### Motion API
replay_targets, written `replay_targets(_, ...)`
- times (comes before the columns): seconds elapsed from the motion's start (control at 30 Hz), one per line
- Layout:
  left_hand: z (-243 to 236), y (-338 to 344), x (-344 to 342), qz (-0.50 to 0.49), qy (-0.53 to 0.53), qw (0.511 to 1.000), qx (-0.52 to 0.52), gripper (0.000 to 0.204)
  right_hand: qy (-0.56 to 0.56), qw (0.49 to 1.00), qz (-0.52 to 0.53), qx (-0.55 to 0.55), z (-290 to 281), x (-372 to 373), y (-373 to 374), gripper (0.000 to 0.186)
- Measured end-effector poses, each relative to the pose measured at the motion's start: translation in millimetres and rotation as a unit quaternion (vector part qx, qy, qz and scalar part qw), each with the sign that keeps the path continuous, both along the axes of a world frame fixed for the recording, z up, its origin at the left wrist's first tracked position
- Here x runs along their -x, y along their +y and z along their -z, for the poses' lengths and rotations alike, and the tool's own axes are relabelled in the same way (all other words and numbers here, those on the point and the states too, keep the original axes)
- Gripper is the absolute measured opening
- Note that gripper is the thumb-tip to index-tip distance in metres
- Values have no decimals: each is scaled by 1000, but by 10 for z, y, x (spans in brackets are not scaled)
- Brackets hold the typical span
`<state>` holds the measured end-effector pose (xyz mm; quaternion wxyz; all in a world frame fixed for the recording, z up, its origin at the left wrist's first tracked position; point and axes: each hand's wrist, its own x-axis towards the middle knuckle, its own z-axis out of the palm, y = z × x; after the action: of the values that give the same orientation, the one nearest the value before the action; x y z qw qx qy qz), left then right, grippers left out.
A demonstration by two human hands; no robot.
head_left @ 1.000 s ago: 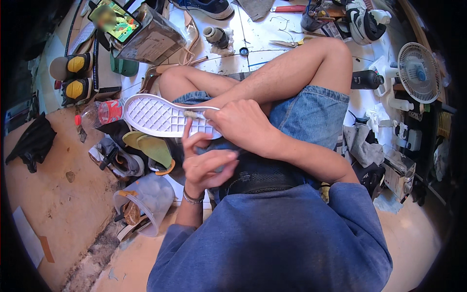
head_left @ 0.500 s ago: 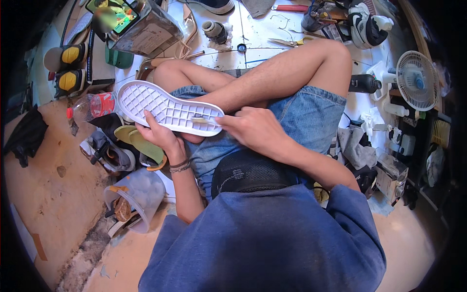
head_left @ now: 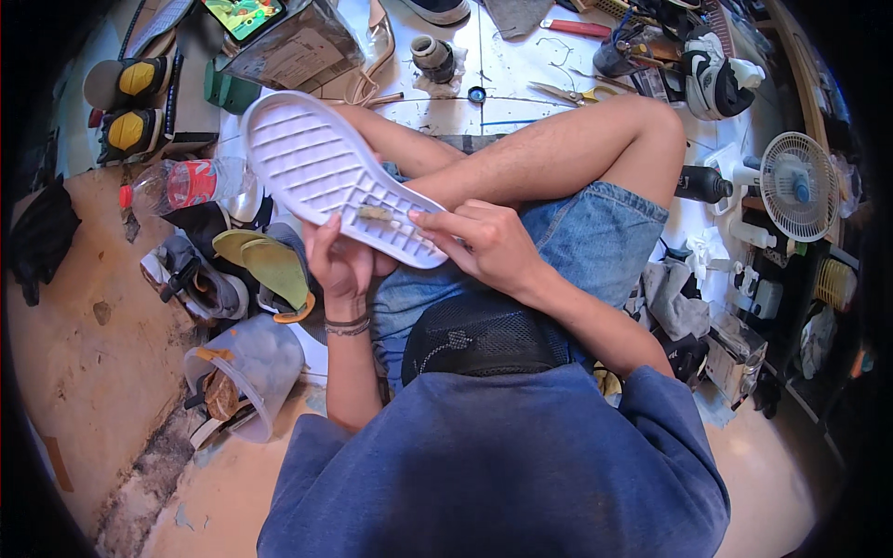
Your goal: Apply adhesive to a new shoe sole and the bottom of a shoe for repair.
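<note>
One white sole (head_left: 312,153) and one small brush-like tool (head_left: 376,213) are at the two hands; about them are one clear bottle (head_left: 191,184), one fan (head_left: 798,186), one pair of scissors (head_left: 579,95), one tipped bucket (head_left: 267,361) and two yellow-and-dark shoes (head_left: 128,131). The sole is held above the crossed legs, tilted, its broad end up to the left and its narrow end beside the right hand (head_left: 484,240). Its raised rim encloses slanting ribs, with smaller cells toward the narrow end. The left hand (head_left: 339,260) has its grip closed on the near edge, thumb on top; its fingers are partly hidden underneath. The right grip is pinched on the tool, whose handle the fingertips mostly cover. A lit screen (head_left: 244,13) is cut off above.
</note>
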<state>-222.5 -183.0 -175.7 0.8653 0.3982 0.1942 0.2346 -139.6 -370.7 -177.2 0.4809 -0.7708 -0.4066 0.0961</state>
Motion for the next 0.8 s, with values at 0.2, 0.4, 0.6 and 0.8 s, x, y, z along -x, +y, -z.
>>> replay_targets(0.2,163,42,0,130,-23,991,-25,75,-4,999,-10,-32,-109,-21,200,31)
replay_targets(0.4,50,-25,-134,31,-14,999,5,70,18,993,-26,115,-75,-33,-380,28)
replay_targets(0.6,114,-109,-137,-10,55,998,-1,63,25,991,46,122,-123,-74,-464,24)
replay_targets(0.8,67,-183,-180,-10,69,997,-34,62,22,996,46,72,-151,-46,-174,23)
